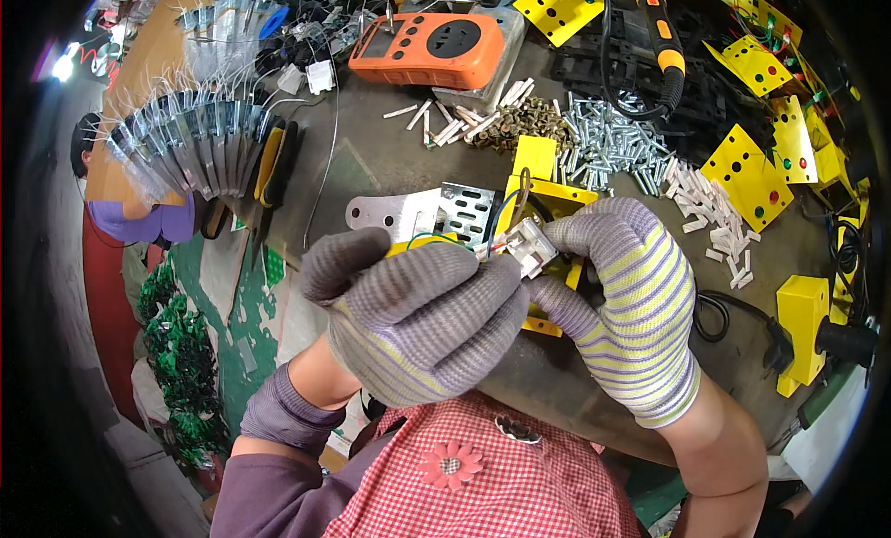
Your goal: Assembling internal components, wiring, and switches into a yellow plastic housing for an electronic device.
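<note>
"Fingers?"
"My right hand (631, 301) pinches the white fitting (532, 250) between thumb and forefinger, by the yellow bracket (549, 193); my left hand (422, 320) has curled fingers (whether they grip, I can't tell)."
"Knack?"
"I'd hold it steady, wires (496, 248) unstrained."
"Around you?"
"Dark bench (585, 385), silver fasteners (613, 139) heaped beyond; a purple sleeve (172, 222) far left."

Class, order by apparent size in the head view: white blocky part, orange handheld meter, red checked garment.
1. Red checked garment
2. Orange handheld meter
3. White blocky part by the gloved fingers
</note>
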{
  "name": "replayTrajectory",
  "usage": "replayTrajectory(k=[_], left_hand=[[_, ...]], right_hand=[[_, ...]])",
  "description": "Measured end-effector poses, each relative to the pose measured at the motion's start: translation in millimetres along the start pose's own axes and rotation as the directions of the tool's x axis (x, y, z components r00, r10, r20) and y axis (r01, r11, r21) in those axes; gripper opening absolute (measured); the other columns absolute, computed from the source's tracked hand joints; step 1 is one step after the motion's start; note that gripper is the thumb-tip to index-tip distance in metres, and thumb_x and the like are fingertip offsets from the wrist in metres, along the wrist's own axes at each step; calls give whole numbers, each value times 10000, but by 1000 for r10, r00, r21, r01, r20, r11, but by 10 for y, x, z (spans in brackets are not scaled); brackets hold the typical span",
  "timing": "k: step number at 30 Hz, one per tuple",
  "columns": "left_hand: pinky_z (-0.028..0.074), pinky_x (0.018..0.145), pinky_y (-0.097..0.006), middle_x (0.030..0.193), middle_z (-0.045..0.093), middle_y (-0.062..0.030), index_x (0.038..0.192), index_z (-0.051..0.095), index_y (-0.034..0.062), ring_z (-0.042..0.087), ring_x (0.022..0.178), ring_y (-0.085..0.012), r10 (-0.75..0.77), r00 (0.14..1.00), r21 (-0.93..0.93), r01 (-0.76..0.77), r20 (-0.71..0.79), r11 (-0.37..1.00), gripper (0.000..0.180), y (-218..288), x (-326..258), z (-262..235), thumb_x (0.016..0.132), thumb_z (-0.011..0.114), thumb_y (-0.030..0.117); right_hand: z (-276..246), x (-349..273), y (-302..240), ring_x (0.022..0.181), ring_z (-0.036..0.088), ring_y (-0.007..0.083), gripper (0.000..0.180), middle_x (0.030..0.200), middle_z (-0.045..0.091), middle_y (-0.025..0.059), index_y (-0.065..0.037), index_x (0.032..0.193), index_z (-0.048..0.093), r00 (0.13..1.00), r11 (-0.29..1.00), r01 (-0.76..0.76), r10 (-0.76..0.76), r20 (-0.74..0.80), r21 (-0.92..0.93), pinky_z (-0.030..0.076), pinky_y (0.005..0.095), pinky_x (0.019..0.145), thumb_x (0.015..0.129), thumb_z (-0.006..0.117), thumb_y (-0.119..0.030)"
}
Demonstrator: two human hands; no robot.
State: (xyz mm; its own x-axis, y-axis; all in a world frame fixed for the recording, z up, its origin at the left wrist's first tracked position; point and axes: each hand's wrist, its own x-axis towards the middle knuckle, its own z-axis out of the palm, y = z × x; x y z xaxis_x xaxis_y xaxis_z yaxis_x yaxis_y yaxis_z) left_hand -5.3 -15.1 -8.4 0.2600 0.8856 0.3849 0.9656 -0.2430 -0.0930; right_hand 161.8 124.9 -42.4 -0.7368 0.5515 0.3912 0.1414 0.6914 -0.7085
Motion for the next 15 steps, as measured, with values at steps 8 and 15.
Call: replayTrajectory(k=[8,15], left_hand=[[497,898,-415,1046,727,55,910,769,209,638,972,-183,-15,1000,-40,14,-6,999,255,-62,214,27,669,688,199],[539,782,-407,989,701,34,879,730,153,623,955,-231,41,998,-117,-45,-41,992,244,-111,285,82,635,727,166]], right_hand=[[13,-7,4,863,615,340,396,930,632,113,-66,1041,666,999,998,47,-47,-27,-30,500,407,767,680,828,-71],[-3,13,28,868,621,331,417,974,633,121,-56,1073,661,996,995,90,-90,-11,-34,511,402,773,687,819,-72]])
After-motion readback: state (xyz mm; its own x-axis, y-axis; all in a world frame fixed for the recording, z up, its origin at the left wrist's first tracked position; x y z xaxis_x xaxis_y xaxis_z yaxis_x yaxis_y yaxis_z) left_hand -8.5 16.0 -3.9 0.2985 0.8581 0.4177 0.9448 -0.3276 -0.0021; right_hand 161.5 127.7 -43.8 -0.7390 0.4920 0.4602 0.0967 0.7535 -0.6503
